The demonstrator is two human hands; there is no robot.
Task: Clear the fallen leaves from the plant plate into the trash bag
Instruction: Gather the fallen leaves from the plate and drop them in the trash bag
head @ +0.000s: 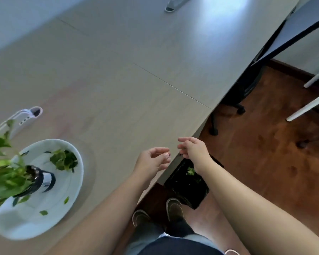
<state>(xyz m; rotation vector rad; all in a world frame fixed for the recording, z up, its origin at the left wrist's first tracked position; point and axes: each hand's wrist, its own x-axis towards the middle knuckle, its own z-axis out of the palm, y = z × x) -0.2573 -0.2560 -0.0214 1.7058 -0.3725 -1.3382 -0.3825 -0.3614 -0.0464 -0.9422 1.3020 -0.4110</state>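
At the table edge, we have both hands hovering close together above the trash bag (187, 184), which sits on the floor just under the edge, black, mouth open, a few green bits already inside. Our left hand (153, 160) is loosely curled, fingers relaxed, nothing held that we can see. Our right hand (192, 147) is the same, fingers slack and parted, empty.

The plant plate (73, 183) is well apart to the left on the table (118, 80), white, with the potted plant (9, 173) standing in it. Fallen leaves (64, 160) are heaped in 1 clump on the far side of the plate, plus about 3 single leaves scattered near the front rim. So the job is partly done, in our judgement.

Handling: leaves look light, soft, thin, easily crushed or dropped. We'd scoop the clump from underneath with cupped fingers, and pinch the singles by an edge, since flat ones likely cling to the plate. Avoid bumping the pot.
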